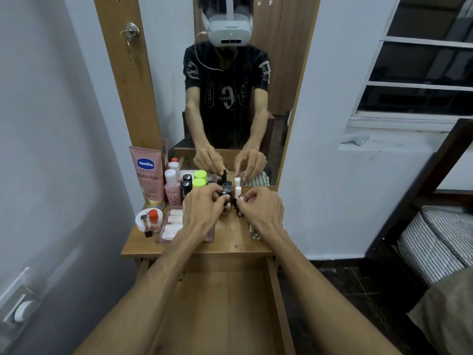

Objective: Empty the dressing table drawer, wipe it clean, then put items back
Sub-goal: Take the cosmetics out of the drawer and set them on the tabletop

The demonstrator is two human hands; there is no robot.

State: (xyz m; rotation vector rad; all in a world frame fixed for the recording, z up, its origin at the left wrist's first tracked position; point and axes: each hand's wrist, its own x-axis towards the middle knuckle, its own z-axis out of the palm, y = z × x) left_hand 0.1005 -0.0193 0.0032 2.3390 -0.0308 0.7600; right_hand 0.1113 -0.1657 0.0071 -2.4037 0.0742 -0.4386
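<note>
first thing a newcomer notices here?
Both hands, left hand and right hand, pinching small dark bottles on the wooden tabletop before the mirror. Next, the tall pink Vaseline tube at left, and the empty open wooden drawer below.

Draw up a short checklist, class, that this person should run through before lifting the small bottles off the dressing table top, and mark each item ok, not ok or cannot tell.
1. Drawer pulled open: ok.
2. Drawer floor bare, where visible between the arms: ok.
3. Drawer wiped clean: cannot tell.
4. Left hand closed on a black-capped bottle: ok.
5. Right hand gripping a small round-topped bottle: ok, though the grip is partly hidden.
6. Neighbouring white-capped bottle clear of the fingers: cannot tell; it stands very close.
</note>
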